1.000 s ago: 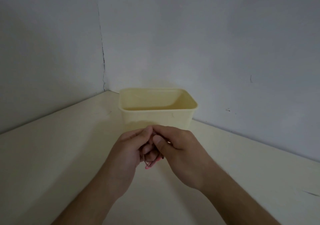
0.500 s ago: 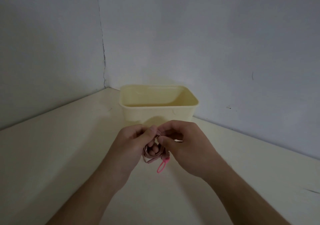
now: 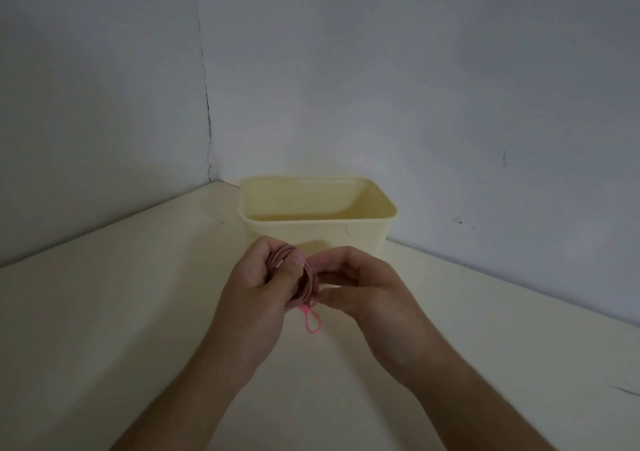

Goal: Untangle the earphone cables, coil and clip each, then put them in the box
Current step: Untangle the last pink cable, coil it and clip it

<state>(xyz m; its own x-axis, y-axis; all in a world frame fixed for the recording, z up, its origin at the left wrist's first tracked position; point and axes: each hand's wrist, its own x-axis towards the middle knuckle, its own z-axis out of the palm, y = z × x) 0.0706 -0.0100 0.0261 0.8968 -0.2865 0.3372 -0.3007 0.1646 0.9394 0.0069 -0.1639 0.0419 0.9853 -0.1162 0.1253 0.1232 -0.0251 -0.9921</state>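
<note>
Nearest to me, two bare forearms reach in from the bottom edge and meet over the pale cream surface (image 3: 104,329). My left hand (image 3: 259,287) grips a coiled earphone cable (image 3: 308,282), dusty pink, with the thumb laid across the top of the coil and the fingers curled round behind it. The coil stands roughly on edge between the two hands, held in the air above the surface, just short of the box. My right hand (image 3: 360,284) is curled in from the other side, its thumb and fingertips pinching the lower right edge of the coil. From the bottom of the coil hangs a brighter pink clip loop (image 3: 310,320), a thin oval pointing down, clear of the surface. I cannot tell whether the loop is fastened round the coil or merely caught under my fingers.

Just beyond the hands sits the box (image 3: 367,239), a pale yellow open-topped plastic tub with rounded corners, upright on the surface in the corner of the room. From this angle I see only its inner walls, not its floor. I can read no brand, label or writing on it.

Behind it rise two grey-white walls (image 3: 450,86), with a dark crack (image 3: 206,104) running down where they meet.
</note>
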